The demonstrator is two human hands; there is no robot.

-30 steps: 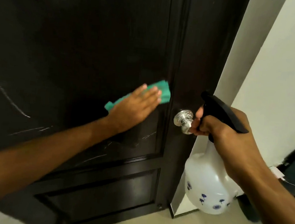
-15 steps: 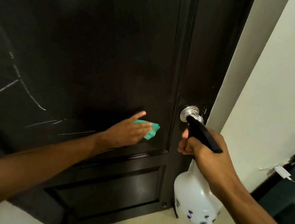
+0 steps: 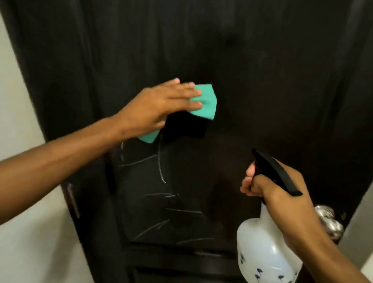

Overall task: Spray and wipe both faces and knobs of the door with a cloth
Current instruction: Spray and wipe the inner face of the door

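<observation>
Having lifted the cloth (image 3: 204, 102) from beside the knob (image 3: 328, 221) to mid-door (image 3: 253, 68), we press it with a flat left hand (image 3: 159, 108) while our right hand (image 3: 288, 200) grips the spray bottle (image 3: 263, 259), chalky marks below still unwiped.

Dark door, teal cloth, white flowered bottle

The door (image 3: 242, 67) filling the middle of the frame is very dark brown, near black, with thin pale chalky streaks scrawled over its lower centre panel; the cloth (image 3: 204, 102) at centre left is plain teal green; the spray bottle (image 3: 266, 254) at lower right is translucent white with small dark blue flower prints near its base and a black trigger head; the knob (image 3: 328, 221) at right is shiny silver; the walls (image 3: 3, 109) at both edges are off-white
</observation>
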